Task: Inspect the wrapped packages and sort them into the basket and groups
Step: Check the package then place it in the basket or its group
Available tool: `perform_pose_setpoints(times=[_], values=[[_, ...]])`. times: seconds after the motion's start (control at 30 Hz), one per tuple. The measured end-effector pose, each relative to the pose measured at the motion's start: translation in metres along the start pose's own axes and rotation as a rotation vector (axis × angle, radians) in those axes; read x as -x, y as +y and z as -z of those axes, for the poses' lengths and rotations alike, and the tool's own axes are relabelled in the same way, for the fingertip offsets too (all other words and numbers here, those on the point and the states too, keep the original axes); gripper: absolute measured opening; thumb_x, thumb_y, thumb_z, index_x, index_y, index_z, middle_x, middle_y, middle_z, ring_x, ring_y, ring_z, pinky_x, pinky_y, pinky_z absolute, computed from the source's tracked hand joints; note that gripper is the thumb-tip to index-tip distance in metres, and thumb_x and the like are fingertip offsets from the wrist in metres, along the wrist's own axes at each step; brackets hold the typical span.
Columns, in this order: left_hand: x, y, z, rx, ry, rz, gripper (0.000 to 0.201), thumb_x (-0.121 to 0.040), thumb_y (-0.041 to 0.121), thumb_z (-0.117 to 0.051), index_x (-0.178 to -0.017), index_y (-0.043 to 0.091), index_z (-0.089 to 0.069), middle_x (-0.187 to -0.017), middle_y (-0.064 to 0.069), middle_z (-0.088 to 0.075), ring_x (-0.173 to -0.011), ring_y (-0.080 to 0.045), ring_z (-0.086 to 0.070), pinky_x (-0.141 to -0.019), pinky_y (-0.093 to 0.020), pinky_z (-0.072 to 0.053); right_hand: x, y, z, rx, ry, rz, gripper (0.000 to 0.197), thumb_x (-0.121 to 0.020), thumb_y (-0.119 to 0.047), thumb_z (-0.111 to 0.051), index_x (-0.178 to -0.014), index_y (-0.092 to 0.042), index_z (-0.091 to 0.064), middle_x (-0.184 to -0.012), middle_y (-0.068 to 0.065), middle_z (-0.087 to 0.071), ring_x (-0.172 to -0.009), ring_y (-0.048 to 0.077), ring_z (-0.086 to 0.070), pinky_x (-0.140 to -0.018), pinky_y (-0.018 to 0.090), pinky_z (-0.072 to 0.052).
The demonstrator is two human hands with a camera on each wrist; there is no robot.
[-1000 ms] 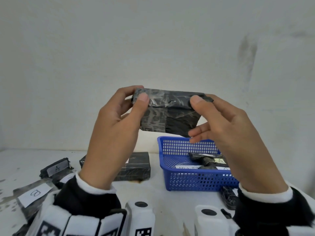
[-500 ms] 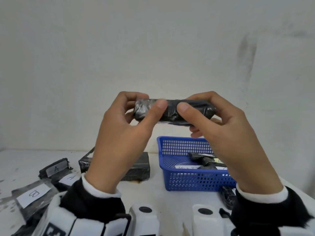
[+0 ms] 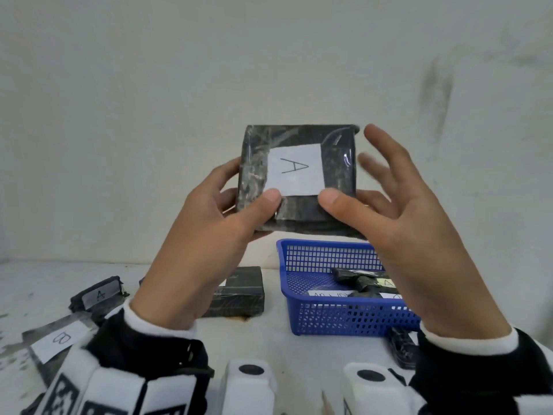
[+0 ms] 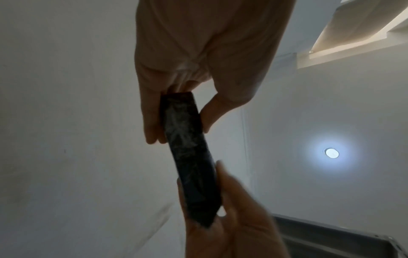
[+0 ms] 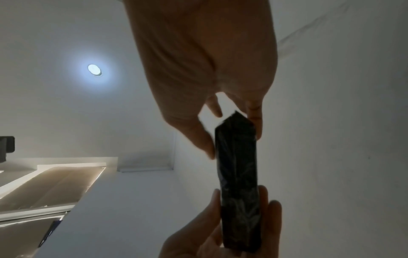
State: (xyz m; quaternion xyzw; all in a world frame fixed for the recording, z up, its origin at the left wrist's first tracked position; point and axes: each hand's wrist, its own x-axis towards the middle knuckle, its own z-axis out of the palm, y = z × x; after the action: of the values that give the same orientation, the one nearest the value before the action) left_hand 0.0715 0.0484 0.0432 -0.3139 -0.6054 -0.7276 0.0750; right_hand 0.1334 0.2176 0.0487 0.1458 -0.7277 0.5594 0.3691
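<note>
I hold a black wrapped package upright in front of me, above the table, its white label marked "A" facing me. My left hand grips its lower left edge, thumb on the front and fingers behind. My right hand pinches the lower right edge with the thumb in front; its upper fingers are spread and blurred beside the package. The wrist views show the package edge-on, pinched at both ends. A blue basket stands on the table below, holding wrapped packages with labels.
On the white table to the left lie a package labelled "A" and one labelled "B". A black package lies behind my left wrist. Another small package lies at the basket's near right corner. A wall stands close behind.
The package has turned from its plain side, through edge-on, to its labelled face toward me. My right fingers have opened out beside it.
</note>
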Motion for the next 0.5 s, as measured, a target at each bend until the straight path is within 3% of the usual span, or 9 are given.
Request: perform_pose_setpoints(times=[0.07,0.1,0.23,0.37,0.5], values=[[-0.0003,-0.0012,0.0021,-0.046,-0.005,-0.018,0.058,-0.083,0.022,-0.074,-0.136,0.028,-0.052,-0.116,0.002,-0.071,-0.099,-0.021,-0.071,-0.09,-0.038,-0.056,-0.0016,0.0022,-0.0004,-0.001,-0.022,-0.042,0.087,-0.076,-0.023,-0.078,-0.149,-0.041,-0.035,-0.122,-0.007,-0.071,-0.104,0.011,-0.072,-0.095,0.036,-0.056],[-0.0009,-0.0023,0.0031,-0.064,-0.004,-0.028,0.062,-0.079,0.028,-0.078,-0.135,0.03,-0.053,-0.117,0.004,-0.07,-0.102,-0.021,-0.071,-0.091,-0.04,-0.056,-0.0018,0.0024,-0.0011,-0.004,-0.036,-0.055,0.084,-0.079,-0.019,-0.077,-0.15,-0.038,-0.036,-0.115,-0.004,-0.074,-0.103,0.012,-0.072,-0.096,0.037,-0.055],[-0.0017,-0.0047,0.0038,-0.085,0.009,-0.04,0.063,-0.07,0.039,-0.07,-0.132,0.035,-0.054,-0.117,0.006,-0.07,-0.104,-0.021,-0.07,-0.094,-0.043,-0.053,-0.0017,0.0032,-0.0033,0.02,-0.051,-0.044,0.073,-0.082,-0.016,-0.075,-0.145,-0.035,-0.044,-0.103,-0.004,-0.078,-0.095,0.012,-0.074,-0.087,0.028,-0.057],[-0.0011,-0.0048,0.0026,-0.117,0.008,-0.034,0.048,-0.079,0.042,-0.069,-0.124,0.034,-0.058,-0.112,0.007,-0.072,-0.1,-0.02,-0.071,-0.092,-0.047,-0.053,-0.0016,0.0021,-0.0051,0.046,-0.052,-0.063,0.059,-0.086,-0.024,-0.071,-0.139,-0.036,-0.051,-0.099,-0.005,-0.078,-0.092,0.01,-0.074,-0.079,0.02,-0.057],[-0.0011,-0.0055,0.0009,-0.128,0.045,-0.003,0.046,-0.084,0.045,-0.069,-0.125,0.03,-0.056,-0.106,0.006,-0.074,-0.096,-0.017,-0.072,-0.091,-0.047,-0.053,-0.0012,0.002,-0.0053,0.08,-0.032,-0.09,0.042,-0.088,-0.033,-0.067,-0.129,-0.034,-0.06,-0.095,-0.005,-0.079,-0.089,0.01,-0.075,-0.075,0.02,-0.058]])
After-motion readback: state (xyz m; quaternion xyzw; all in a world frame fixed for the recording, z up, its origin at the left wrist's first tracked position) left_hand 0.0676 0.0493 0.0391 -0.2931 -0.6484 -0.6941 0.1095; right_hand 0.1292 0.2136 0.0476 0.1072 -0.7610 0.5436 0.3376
